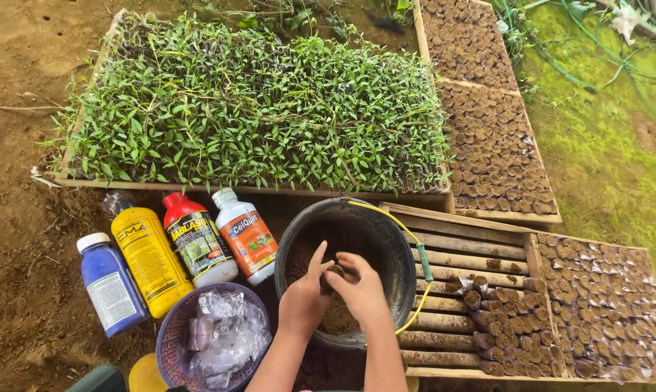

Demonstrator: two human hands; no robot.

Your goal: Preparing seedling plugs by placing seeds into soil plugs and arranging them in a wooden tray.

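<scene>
1. Filling a small seedling pot point(335, 271): it sits between both hands, over the black bucket point(386, 232) of soil.
2. Left hand point(304, 294): fingers curled round the pot's left side, thumb up, grasping it.
3. Right hand point(360, 287): fingers bent over the pot's top and right side, pinching or pressing at it. Can't tell whether it holds loose soil.
4. Pot itself is mostly hidden by fingers; only a dark patch shows between the two thumbs.
5. Doing it well, my read: keep the pot over the bucket so spill drops back in; support the thin wall with the left hand while the right presses soil down evenly; firm, not packed hard.
6. Right of the right hand: slatted wooden tray point(466, 247) with rows of filled pots point(509, 327) at its far end, bare slats next to the bucket.
7. Left of the left hand: purple basket point(169, 337) of clear plastic bags point(226, 330), just beside the bucket.
8. Beyond that, further left: four bottles lying on the dirt, namely a blue bottle point(110, 283), yellow bottle point(150, 261), red-capped bottle point(197, 239), and white-capped bottle point(246, 236).
9. Ahead of both hands, past the bucket: tray of green seedlings point(255, 109).
</scene>
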